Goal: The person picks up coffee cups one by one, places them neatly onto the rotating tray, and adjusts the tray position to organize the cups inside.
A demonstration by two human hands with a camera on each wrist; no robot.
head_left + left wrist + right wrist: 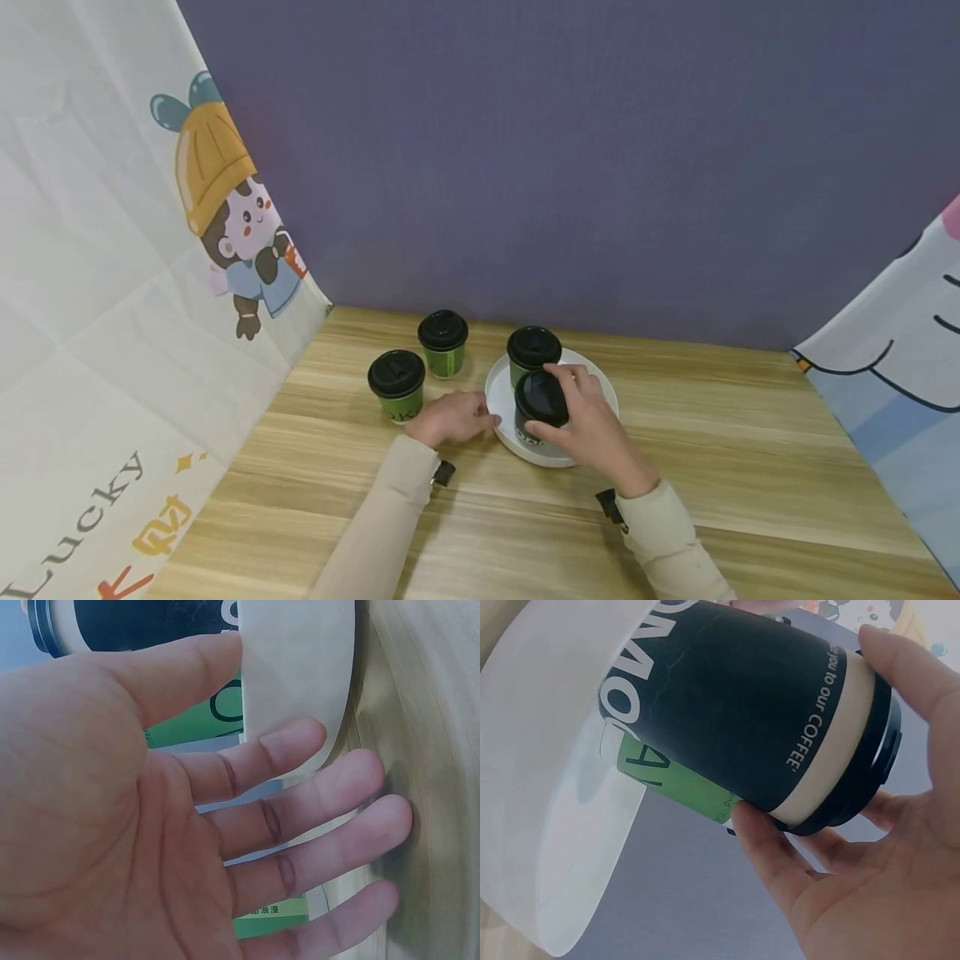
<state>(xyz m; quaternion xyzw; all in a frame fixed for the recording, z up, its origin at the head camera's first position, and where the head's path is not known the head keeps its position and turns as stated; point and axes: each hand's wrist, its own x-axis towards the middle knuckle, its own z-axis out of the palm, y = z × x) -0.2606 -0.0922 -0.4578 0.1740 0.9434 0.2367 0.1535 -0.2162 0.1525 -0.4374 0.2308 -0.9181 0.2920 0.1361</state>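
Note:
My right hand (588, 421) grips a dark coffee cup (531, 423) by its black lid, thumb on one side and fingers on the other. In the right wrist view this dark paper cup (735, 697) with white lettering stands at the plate (525, 750). Behind it on the round white plate (606, 385) is a green coffee cup (532, 346) with a black lid, partly hidden. My left hand (453, 417) is at the plate's left edge. In the left wrist view its fingers (300, 825) are extended, and the thumb reaches the plate's rim (300, 667).
Two more green cups with black lids, a nearer one (396, 383) and a farther one (444, 342), stand on the wooden table (735, 450) left of the plate. A purple-grey panel (525, 167) rises behind the table, with printed cloths at both sides.

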